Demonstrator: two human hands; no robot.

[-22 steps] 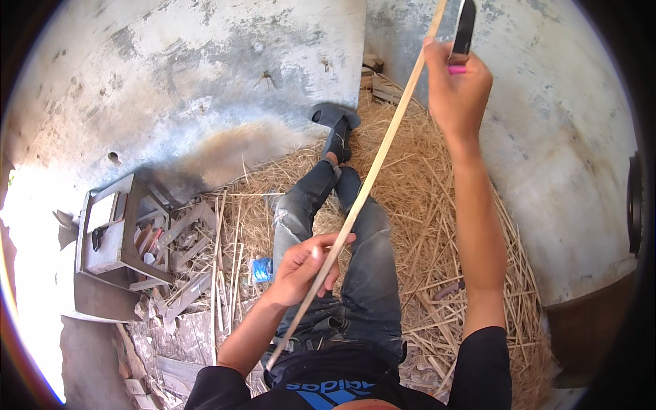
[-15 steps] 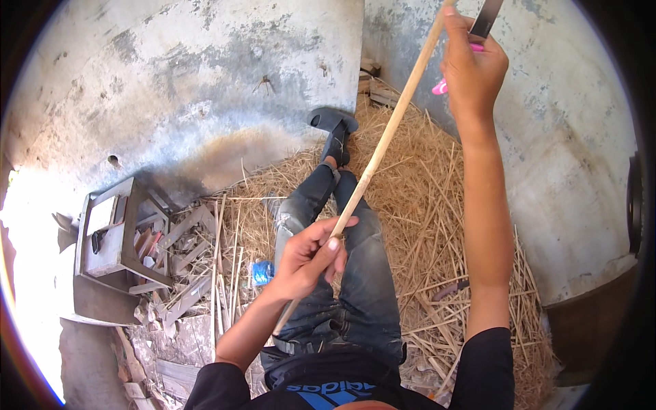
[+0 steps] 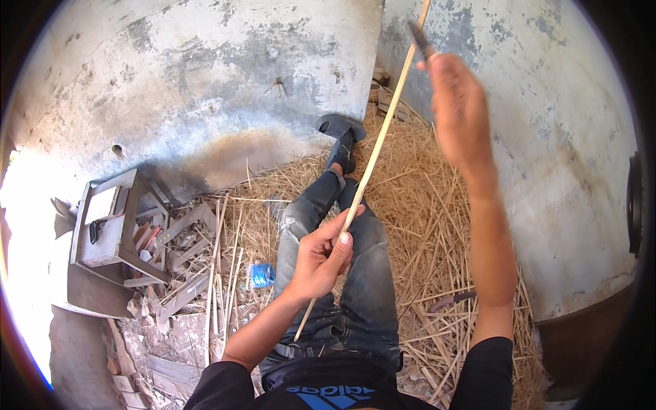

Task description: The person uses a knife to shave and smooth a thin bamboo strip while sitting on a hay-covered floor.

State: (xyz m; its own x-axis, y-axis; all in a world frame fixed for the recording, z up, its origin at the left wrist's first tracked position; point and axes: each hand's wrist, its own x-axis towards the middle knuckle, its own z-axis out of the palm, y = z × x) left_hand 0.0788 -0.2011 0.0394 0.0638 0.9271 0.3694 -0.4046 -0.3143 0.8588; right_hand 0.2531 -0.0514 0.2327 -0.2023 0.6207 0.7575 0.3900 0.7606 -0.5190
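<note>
A long pale wooden strip (image 3: 376, 154) runs diagonally from my lap up past the top edge. My left hand (image 3: 322, 258) grips it low down over my thighs, thumb pressed on it. My right hand (image 3: 459, 113), blurred, is raised at the upper right, closed around a knife. Its dark blade (image 3: 420, 37) tilts up-left against or very close to the upper strip; contact is unclear.
My outstretched legs (image 3: 307, 219) lie on straw and thin sticks (image 3: 424, 246). A worn wooden stand (image 3: 126, 253) among wood scraps is at left, near a blue bundle (image 3: 262, 275). A curved dark-handled tool (image 3: 451, 301) lies at right. Weathered walls (image 3: 205, 82) surround me.
The knife blade has swung from pointing upright, right of the strip, to leaning left toward it. My right hand has dropped lower; my left hand has risen slightly with the strip.
</note>
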